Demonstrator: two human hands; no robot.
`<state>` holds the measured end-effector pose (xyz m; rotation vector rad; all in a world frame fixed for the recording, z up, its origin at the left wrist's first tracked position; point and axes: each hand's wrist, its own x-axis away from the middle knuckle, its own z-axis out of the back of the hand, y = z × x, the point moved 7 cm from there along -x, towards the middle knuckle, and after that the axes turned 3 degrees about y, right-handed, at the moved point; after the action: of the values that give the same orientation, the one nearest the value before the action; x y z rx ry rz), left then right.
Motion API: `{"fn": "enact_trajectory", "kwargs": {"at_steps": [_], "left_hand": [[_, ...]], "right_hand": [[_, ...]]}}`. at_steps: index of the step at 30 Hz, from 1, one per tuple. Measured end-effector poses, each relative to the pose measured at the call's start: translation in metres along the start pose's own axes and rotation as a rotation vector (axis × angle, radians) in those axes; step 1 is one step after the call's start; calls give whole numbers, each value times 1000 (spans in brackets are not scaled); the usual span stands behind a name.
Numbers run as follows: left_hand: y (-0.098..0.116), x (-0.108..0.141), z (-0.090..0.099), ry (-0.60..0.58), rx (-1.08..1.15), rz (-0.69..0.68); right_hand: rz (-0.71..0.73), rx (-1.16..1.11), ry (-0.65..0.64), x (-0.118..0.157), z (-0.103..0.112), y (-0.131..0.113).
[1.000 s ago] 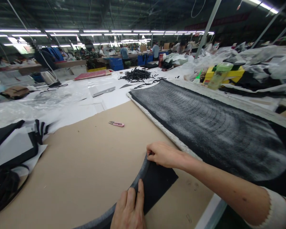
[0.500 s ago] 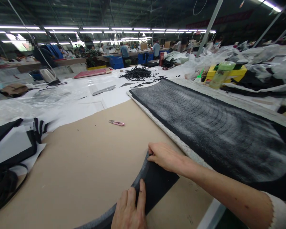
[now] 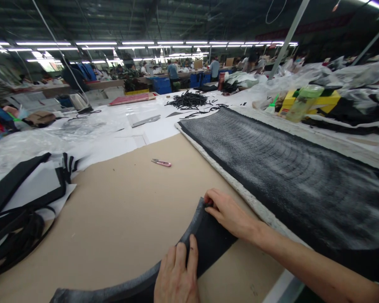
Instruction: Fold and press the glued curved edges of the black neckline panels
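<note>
A black piece of material (image 3: 213, 240) with a curved grey edge strip lies on the tan board (image 3: 129, 219). My right hand (image 3: 222, 212) pinches the piece near its upper corner, thumb and forefinger together at the edge. Lower down, my left hand (image 3: 177, 271) rests on the same piece, with its fingers laid over the material just inside the curved edge and its forefinger a little apart. Pink-handled snips (image 3: 161, 163) lie on the board beyond both hands.
A long black panel (image 3: 271, 168) on a pale board stretches along the right. Black strips (image 3: 188, 100) are heaped at the back. Dark pieces and bands (image 3: 19, 231) lie at the left. Farther off stand a green-lidded bottle (image 3: 305, 103) and several people.
The view has shifted left, so most things appear farther right. More of the curved strip's lower left end shows. Both hands remain on the black piece.
</note>
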<state>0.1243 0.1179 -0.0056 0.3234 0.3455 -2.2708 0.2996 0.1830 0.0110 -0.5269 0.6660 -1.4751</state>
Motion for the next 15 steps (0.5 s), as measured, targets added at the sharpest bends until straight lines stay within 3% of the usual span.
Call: {"fn": "enact_trajectory", "kwargs": {"at_steps": [8,15], "left_hand": [[0,-3,3,-7,40,11],[0,-7,22,-62,154,78]], "right_hand": [[59,43,19,6,-4,0],[146,97,29,14,-8,1]]}}
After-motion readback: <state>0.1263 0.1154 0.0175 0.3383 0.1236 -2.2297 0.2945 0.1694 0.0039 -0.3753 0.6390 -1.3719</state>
